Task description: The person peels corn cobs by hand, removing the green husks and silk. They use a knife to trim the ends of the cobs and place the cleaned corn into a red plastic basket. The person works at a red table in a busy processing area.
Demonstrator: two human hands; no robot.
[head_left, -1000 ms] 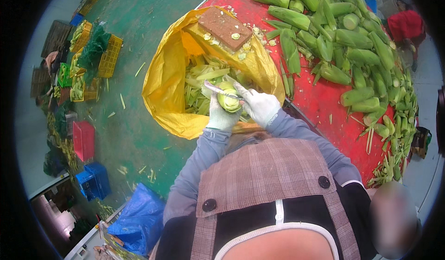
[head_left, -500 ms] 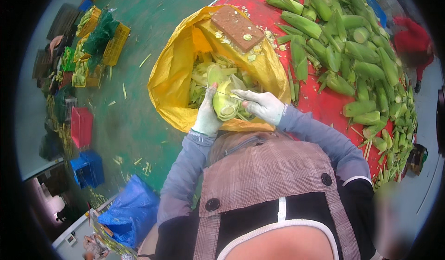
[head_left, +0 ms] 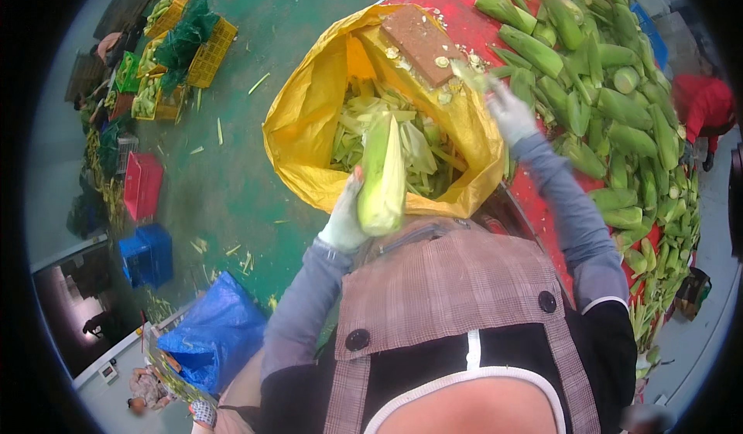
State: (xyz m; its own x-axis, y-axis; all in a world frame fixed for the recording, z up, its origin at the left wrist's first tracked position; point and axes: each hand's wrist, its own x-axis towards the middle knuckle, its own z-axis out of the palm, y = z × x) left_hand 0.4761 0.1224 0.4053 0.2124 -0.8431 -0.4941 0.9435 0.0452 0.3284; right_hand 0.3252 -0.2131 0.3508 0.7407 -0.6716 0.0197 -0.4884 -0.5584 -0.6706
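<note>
My left hand [head_left: 346, 216] is closed round the lower left side of an ear of corn [head_left: 381, 175] in its green husk. The ear stands tilted over the mouth of a yellow woven sack [head_left: 302, 136], and a paler strip of inner husk shows along its right side. Loose pale-green husk leaves [head_left: 364, 97] lie inside the sack. Out to the right, beside a reddish-brown block [head_left: 422, 43], is my right hand [head_left: 512, 114], gloved and smeared by motion. A blurred, pale, blade-like shape, seemingly the knife [head_left: 470, 75], sticks out from its fingers.
Many unpeeled corn ears [head_left: 619, 109] are heaped on the red surface [head_left: 484, 28] at right. Yellow crates [head_left: 210, 53], a red crate [head_left: 142, 186] and a blue crate [head_left: 145, 256] stand on the left. A blue sack [head_left: 213, 333] sits lower left. Someone in red [head_left: 703, 105] is far right.
My right hand has swung away from the corn, up and right toward the brown block. My left hand has turned the ear more upright and nearer to me. The view has shifted slightly.
</note>
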